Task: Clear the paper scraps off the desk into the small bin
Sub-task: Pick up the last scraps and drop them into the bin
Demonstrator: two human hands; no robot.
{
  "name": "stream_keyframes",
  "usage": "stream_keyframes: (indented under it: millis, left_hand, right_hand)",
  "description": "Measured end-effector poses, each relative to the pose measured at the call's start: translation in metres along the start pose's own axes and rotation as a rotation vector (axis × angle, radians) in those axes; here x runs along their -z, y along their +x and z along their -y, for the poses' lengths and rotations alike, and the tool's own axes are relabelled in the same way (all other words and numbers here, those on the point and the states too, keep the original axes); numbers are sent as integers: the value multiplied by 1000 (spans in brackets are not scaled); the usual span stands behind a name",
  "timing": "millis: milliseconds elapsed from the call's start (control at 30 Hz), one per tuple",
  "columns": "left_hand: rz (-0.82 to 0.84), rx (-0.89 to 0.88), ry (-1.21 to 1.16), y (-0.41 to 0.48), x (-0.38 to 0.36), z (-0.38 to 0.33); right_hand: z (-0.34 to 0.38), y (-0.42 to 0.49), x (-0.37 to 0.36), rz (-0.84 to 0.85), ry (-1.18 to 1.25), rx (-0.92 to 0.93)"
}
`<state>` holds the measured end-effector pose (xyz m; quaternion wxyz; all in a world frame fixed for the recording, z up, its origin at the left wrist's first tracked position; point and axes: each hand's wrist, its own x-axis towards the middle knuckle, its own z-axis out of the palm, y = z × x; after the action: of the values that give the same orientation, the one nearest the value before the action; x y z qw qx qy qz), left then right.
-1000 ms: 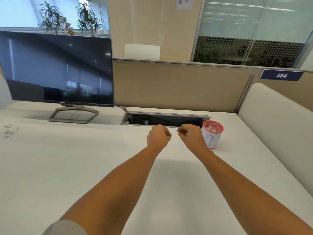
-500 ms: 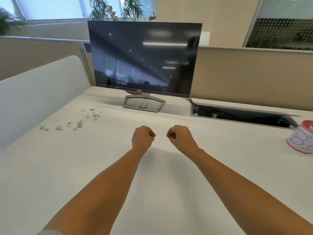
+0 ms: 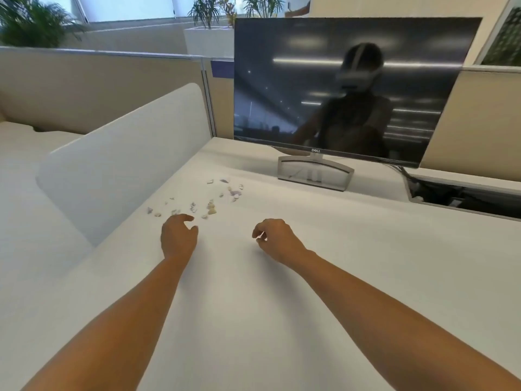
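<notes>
Several small paper scraps [image 3: 210, 205] lie scattered on the white desk [image 3: 282, 306], left of the monitor stand. My left hand [image 3: 178, 236] hovers just short of the nearest scraps, its fingers loosely spread and holding nothing. My right hand [image 3: 275, 239] is further right over bare desk, apart from the scraps, with its fingers loosely curled and nothing in them. The small bin is out of view.
A dark monitor [image 3: 346, 88] on a grey stand [image 3: 314, 173] is behind the scraps. A white side divider [image 3: 121, 153] borders the desk on the left. An open cable tray [image 3: 462, 196] is sunk into the desk at the right.
My view has swung left, so the red-rimmed bin has left the frame and the scraps are now close. Both fists have loosened, the left reaching toward the scraps.
</notes>
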<state>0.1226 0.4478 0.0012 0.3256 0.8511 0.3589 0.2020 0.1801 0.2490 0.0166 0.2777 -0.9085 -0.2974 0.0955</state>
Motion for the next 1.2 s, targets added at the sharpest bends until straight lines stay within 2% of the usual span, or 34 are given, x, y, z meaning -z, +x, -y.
stream_keyframes:
  millis: [167, 467, 600, 767, 900, 967, 1100, 1200]
  left_hand:
    - [-22, 61, 17, 44, 17, 40]
    - [170, 36, 57, 98, 15, 67]
    - [241, -33, 88, 104, 7, 67]
    - [229, -220, 116, 99, 1, 64]
    - [209, -306, 218, 90, -5, 60]
    - [199, -315, 249, 85, -8, 60]
    - [202, -314, 282, 78, -9, 59]
    - [204, -311, 310, 73, -8, 61]
  right_hand:
    - [29, 34, -33, 128, -27, 21]
    - [58, 98, -59, 156, -14, 12]
    - [67, 118, -69, 190, -3, -26]
    - [71, 129, -79, 231, -88, 5]
    - [68, 125, -87, 184, -278, 164]
    - [66, 119, -90, 123, -281, 207]
    - [66, 111, -97, 64, -225, 156]
    - [64, 103, -95, 54, -255, 227]
